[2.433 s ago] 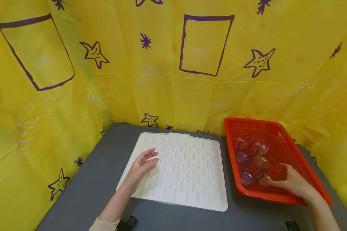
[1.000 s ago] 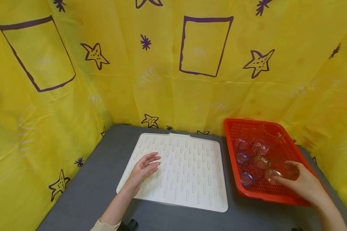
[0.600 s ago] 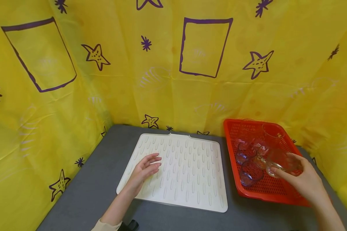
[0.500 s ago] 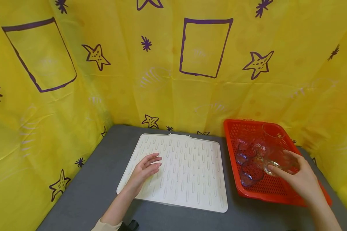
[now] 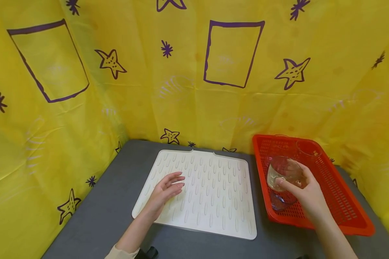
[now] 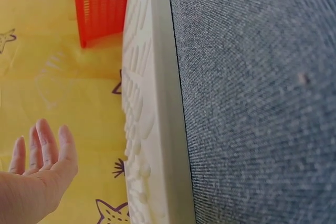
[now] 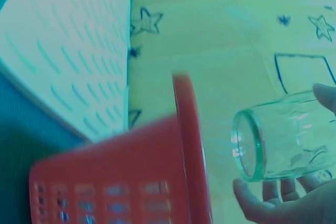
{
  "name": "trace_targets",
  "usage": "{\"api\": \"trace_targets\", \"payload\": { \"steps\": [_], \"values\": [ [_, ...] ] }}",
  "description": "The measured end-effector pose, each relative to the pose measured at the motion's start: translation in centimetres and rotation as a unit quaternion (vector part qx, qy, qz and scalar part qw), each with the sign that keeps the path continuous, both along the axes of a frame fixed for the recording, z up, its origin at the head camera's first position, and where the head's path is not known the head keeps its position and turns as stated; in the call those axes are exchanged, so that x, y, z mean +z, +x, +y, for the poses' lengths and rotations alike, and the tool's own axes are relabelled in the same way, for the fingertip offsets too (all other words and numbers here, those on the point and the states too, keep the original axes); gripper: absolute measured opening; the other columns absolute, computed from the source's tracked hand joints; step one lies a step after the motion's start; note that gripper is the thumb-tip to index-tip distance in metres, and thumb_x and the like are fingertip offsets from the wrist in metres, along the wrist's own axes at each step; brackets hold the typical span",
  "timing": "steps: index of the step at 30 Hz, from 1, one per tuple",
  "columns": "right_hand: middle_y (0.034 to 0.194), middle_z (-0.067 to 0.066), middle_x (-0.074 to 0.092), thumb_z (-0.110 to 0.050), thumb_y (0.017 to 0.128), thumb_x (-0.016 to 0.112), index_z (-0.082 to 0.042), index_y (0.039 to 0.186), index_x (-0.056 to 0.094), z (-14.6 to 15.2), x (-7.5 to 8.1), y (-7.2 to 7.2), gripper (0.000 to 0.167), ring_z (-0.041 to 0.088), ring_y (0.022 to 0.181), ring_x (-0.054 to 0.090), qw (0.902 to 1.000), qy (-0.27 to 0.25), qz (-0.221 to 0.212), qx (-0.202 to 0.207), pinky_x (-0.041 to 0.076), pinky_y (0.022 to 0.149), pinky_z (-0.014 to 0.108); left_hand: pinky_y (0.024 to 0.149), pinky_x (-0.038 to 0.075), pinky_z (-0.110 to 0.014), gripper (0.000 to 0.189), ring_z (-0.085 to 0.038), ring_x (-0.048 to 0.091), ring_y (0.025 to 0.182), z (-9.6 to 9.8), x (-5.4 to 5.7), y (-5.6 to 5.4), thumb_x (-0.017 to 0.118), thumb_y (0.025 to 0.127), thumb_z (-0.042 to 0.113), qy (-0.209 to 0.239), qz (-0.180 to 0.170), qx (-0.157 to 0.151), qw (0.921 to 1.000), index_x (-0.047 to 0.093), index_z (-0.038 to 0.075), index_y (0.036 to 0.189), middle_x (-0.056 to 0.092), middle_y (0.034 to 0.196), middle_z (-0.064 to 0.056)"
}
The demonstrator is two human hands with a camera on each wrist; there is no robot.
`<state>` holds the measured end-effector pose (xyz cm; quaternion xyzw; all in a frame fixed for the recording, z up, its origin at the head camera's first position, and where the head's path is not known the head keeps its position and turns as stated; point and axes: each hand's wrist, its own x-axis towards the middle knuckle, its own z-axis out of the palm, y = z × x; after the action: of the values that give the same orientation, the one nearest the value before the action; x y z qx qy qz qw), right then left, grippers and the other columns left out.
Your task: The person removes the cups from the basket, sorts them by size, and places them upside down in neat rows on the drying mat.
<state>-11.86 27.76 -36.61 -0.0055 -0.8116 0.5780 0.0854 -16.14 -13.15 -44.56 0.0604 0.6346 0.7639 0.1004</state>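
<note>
My right hand (image 5: 306, 192) grips a clear drinking glass (image 5: 280, 174), thumb on the near side and fingers on the far side. The glass is above the left part of the red plastic basket (image 5: 360, 228). In the right wrist view, the glass (image 7: 286, 137) points its thick base at the basket wall (image 7: 121, 166). A purplish glass (image 5: 280, 202) lies in the basket, partly hidden behind the held one. My left hand (image 5: 166, 190) hovers over the left part of a white ridged drying mat (image 5: 214, 201), fingers relaxed and holding nothing; the left wrist view shows its loose fingers (image 6: 47, 140).
Several more clear glasses, such as one glass (image 5: 308, 148), stand at the basket's far end. The mat and basket lie side by side on a dark grey tabletop (image 5: 94, 223). A yellow curtain (image 5: 181, 100) with purple drawings encloses the back and sides.
My right hand has lifted the glass from the basket's front part and carried it left and away from me, over the other glasses. The left hand has barely moved.
</note>
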Motion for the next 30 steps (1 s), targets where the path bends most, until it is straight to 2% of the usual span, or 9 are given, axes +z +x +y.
{"api": "trace_targets", "payload": {
  "steps": [6, 10, 14, 16, 18, 21, 23, 27, 30],
  "values": [
    [0.126, 0.003, 0.05, -0.009, 0.092, 0.066, -0.015, 0.144, 0.042, -2.4, -0.4, -0.5, 0.057, 0.012, 0.105, 0.052, 0.9955, -0.085, 0.018, 0.038, 0.049, 0.081, 0.017, 0.098, 0.047, -0.032, 0.052, -0.04, 0.047, 0.128, 0.2, 0.1, 0.0, 0.062, 0.093, 0.01, -0.001, 0.003, -0.008, 1.0, 0.044, 0.002, 0.141, 0.046, 0.139, -0.026],
    [0.129, 0.009, 0.045, -0.009, 0.092, 0.067, -0.012, 0.145, 0.04, -4.1, -0.8, -0.8, 0.06, 0.015, 0.108, 0.05, 0.9943, -0.091, 0.017, 0.053, 0.052, 0.081, 0.021, 0.097, 0.047, -0.033, 0.052, -0.039, 0.047, 0.128, 0.5, 0.2, 0.1, 0.063, 0.093, 0.011, -0.003, 0.002, -0.015, 0.9999, 0.045, 0.002, 0.14, 0.047, 0.138, -0.025],
    [0.131, 0.009, 0.044, -0.011, 0.091, 0.068, -0.012, 0.146, 0.039, -5.6, -1.2, -1.1, 0.062, 0.021, 0.112, 0.046, 0.9951, -0.078, 0.009, 0.061, 0.048, 0.086, 0.024, 0.098, 0.046, -0.033, 0.053, -0.037, 0.05, 0.126, 0.9, 0.4, 0.2, 0.063, 0.093, 0.012, -0.008, 0.005, -0.021, 0.9997, 0.043, 0.0, 0.141, 0.049, 0.137, -0.024],
    [0.133, 0.009, 0.044, -0.012, 0.09, 0.069, -0.012, 0.146, 0.038, -6.4, -1.3, -1.2, 0.064, 0.023, 0.115, 0.043, 0.9953, -0.073, 0.002, 0.064, 0.045, 0.093, 0.032, 0.098, 0.046, -0.033, 0.054, -0.039, 0.048, 0.127, 1.1, 0.5, 0.3, 0.063, 0.093, 0.012, -0.007, 0.009, -0.025, 0.9996, 0.043, -0.001, 0.141, 0.05, 0.137, -0.023],
    [0.136, 0.01, 0.043, -0.013, 0.089, 0.07, -0.012, 0.146, 0.038, -7.0, -1.4, -1.4, 0.066, 0.025, 0.119, 0.04, 0.9948, -0.073, -0.005, 0.071, 0.039, 0.102, 0.045, 0.097, 0.045, -0.033, 0.054, -0.04, 0.048, 0.127, 1.3, 0.6, 0.4, 0.064, 0.092, 0.012, -0.011, 0.014, -0.028, 0.9994, 0.043, -0.002, 0.141, 0.052, 0.135, -0.021],
    [0.139, 0.014, 0.042, -0.012, 0.087, 0.072, -0.01, 0.146, 0.038, -7.9, -1.7, -1.5, 0.068, 0.026, 0.124, 0.038, 0.9934, -0.077, -0.008, 0.085, 0.029, 0.107, 0.058, 0.098, 0.045, -0.033, 0.055, -0.041, 0.047, 0.127, 1.7, 0.7, 0.4, 0.064, 0.092, 0.013, -0.017, 0.025, -0.037, 0.9989, 0.042, -0.002, 0.141, 0.054, 0.134, -0.018],
    [0.14, 0.014, 0.041, -0.011, 0.086, 0.073, -0.012, 0.146, 0.039, -8.4, -2.0, -1.6, 0.069, 0.025, 0.124, 0.038, 0.9929, -0.074, -0.011, 0.093, 0.031, 0.107, 0.056, 0.098, 0.045, -0.033, 0.056, -0.039, 0.048, 0.127, 1.8, 0.9, 0.5, 0.065, 0.092, 0.013, -0.02, 0.031, -0.042, 0.9984, 0.043, -0.001, 0.141, 0.055, 0.133, -0.016],
    [0.138, 0.01, 0.043, -0.011, 0.084, 0.075, -0.015, 0.145, 0.042, -9.3, -2.6, -1.8, 0.069, 0.023, 0.12, 0.04, 0.9922, -0.068, -0.015, 0.103, 0.043, 0.095, 0.036, 0.098, 0.045, -0.033, 0.054, -0.034, 0.049, 0.127, 2.3, 1.2, 0.5, 0.066, 0.092, 0.014, -0.02, 0.039, -0.053, 0.9976, 0.045, 0.001, 0.14, 0.053, 0.135, -0.018],
    [0.137, 0.012, 0.044, -0.011, 0.082, 0.076, -0.014, 0.143, 0.045, -10.0, -3.1, -1.9, 0.068, 0.023, 0.118, 0.041, 0.9916, -0.067, -0.016, 0.109, 0.045, 0.089, 0.033, 0.098, 0.045, -0.033, 0.052, -0.032, 0.05, 0.125, 2.6, 1.5, 0.6, 0.066, 0.092, 0.014, -0.023, 0.044, -0.058, 0.9971, 0.046, 0.002, 0.139, 0.053, 0.136, -0.019]
  ]
}}
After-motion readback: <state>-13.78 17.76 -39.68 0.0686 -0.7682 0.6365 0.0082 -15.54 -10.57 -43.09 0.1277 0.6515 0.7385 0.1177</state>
